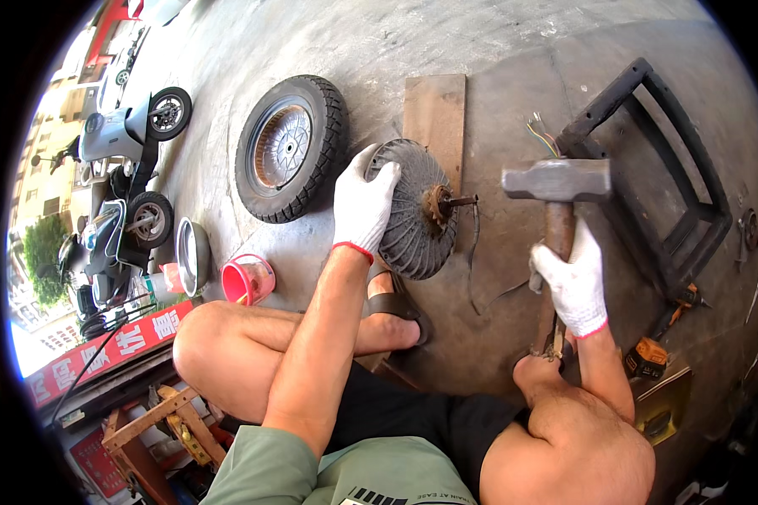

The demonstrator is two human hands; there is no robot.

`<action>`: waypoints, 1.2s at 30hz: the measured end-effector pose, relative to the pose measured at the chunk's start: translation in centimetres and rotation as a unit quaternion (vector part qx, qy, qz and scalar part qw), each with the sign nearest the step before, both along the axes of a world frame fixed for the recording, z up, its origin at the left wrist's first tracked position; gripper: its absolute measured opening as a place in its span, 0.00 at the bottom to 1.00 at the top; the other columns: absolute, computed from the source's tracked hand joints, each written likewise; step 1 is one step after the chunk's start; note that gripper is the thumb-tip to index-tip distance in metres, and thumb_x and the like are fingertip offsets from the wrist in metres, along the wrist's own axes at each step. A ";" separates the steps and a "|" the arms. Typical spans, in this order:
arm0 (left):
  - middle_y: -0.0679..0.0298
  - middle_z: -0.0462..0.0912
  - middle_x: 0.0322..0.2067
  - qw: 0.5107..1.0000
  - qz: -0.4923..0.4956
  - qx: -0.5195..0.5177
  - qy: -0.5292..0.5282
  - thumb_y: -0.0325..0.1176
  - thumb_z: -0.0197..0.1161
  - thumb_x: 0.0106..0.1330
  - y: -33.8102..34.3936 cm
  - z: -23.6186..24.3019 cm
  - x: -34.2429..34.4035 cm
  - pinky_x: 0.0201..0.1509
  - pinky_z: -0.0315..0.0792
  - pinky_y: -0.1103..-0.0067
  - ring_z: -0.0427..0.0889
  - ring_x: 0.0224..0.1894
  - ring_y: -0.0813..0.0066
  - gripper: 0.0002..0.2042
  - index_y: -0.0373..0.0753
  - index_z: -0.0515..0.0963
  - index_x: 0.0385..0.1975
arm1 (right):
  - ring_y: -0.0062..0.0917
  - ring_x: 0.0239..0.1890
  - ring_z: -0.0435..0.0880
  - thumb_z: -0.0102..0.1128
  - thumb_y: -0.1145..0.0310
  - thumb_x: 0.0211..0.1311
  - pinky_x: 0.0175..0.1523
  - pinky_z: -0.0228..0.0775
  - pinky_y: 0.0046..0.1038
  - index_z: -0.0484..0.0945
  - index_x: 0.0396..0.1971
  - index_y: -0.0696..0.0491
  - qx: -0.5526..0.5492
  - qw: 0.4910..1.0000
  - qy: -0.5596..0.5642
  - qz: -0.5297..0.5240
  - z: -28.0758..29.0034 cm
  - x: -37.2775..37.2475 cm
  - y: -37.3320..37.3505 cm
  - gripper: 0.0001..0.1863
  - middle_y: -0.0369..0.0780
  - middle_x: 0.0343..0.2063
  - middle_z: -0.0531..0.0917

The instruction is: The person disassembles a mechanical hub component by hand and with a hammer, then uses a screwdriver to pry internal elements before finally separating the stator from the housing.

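My left hand [364, 202], in a white knit glove, grips the rim of a round, finned metal hub motor cover [408, 240]. A rusty axle [459, 202] sticks out of the cover's middle toward the right, and a dark cable [475, 261] hangs beside it. In my gloved right hand [571, 278] is a sledgehammer [557, 180], its steel head raised and its worn wooden handle running down between my legs. The hammer head is apart from the axle, to its right. Part of a wooden board [435, 109] lies behind the cover.
A tyre on its wheel [290, 147] rests on the concrete to the left. Nearby are a red bucket [248, 279] and a metal basin [194, 257]. To the right lie a black frame [678, 168], a cordless drill [648, 358] and loose tools. Scooters [114, 168] stand far left.
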State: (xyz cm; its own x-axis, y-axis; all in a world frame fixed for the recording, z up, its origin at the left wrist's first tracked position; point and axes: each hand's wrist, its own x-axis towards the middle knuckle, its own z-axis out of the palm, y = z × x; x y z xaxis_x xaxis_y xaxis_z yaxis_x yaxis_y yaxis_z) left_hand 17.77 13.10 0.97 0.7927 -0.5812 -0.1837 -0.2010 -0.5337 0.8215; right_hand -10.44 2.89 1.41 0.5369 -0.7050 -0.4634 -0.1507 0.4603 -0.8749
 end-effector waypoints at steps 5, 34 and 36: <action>0.47 0.85 0.54 1.000 0.003 -0.004 0.013 0.32 0.67 0.65 0.3 -0.6 0.3 0.63 0.74 0.74 0.84 0.57 0.66 0.27 0.24 0.75 0.62 | 0.21 0.21 0.77 0.58 0.78 0.66 0.26 0.73 0.25 0.71 0.48 0.62 -0.116 0.976 -0.037 -0.180 3.1 -2.5 -1.7 0.13 0.38 0.25 0.78; 0.50 0.81 0.59 0.997 -0.069 0.012 0.023 0.28 0.72 0.60 2.6 0.8 0.6 0.64 0.73 0.74 0.81 0.58 0.67 0.33 0.28 0.70 0.66 | 0.22 0.18 0.78 0.62 0.76 0.62 0.24 0.72 0.27 0.70 0.43 0.58 0.080 0.996 0.034 -0.012 -2.2 -0.5 0.9 0.12 0.37 0.23 0.78; 0.51 0.83 0.57 0.997 -0.059 0.012 0.039 0.26 0.71 0.59 3.1 0.9 0.7 0.64 0.74 0.75 0.82 0.56 0.68 0.33 0.29 0.70 0.67 | 0.22 0.17 0.79 0.63 0.75 0.62 0.24 0.72 0.28 0.70 0.43 0.57 0.082 0.995 0.054 0.002 -2.6 -0.7 0.5 0.13 0.38 0.23 0.78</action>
